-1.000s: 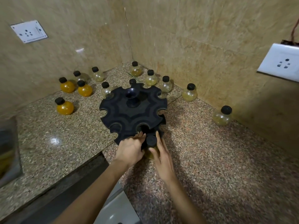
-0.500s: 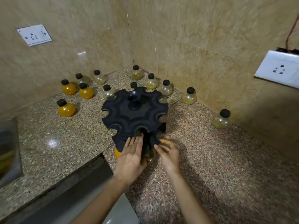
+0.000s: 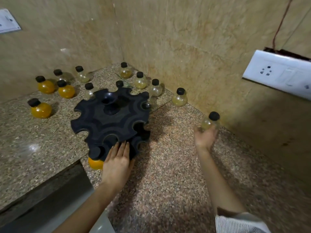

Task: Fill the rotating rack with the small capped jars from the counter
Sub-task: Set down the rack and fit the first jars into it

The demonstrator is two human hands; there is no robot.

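Observation:
The black rotating rack [image 3: 107,121] stands on the counter near the corner, its top slots showing no jars. An orange jar [image 3: 95,163] with a black cap hangs in a lower slot at the front left. My left hand [image 3: 117,163] lies flat against the rack's lower front edge, holding nothing. My right hand [image 3: 204,137] is blurred, far to the right, cupped around the base of a pale capped jar [image 3: 210,121] by the right wall; the grip is unclear. Several more capped jars stand behind the rack, such as an orange one [image 3: 41,109] and a pale one [image 3: 179,98].
Tiled walls meet in a corner just behind the jars. A white socket plate [image 3: 277,74] juts from the right wall, and another [image 3: 8,21] sits at the upper left. The counter edge [image 3: 50,179] drops off at the lower left.
My right hand has left the rack's front and swung right to the jar by the wall. The rack has turned, carrying the orange jar leftwards. My left hand stays on the rack.

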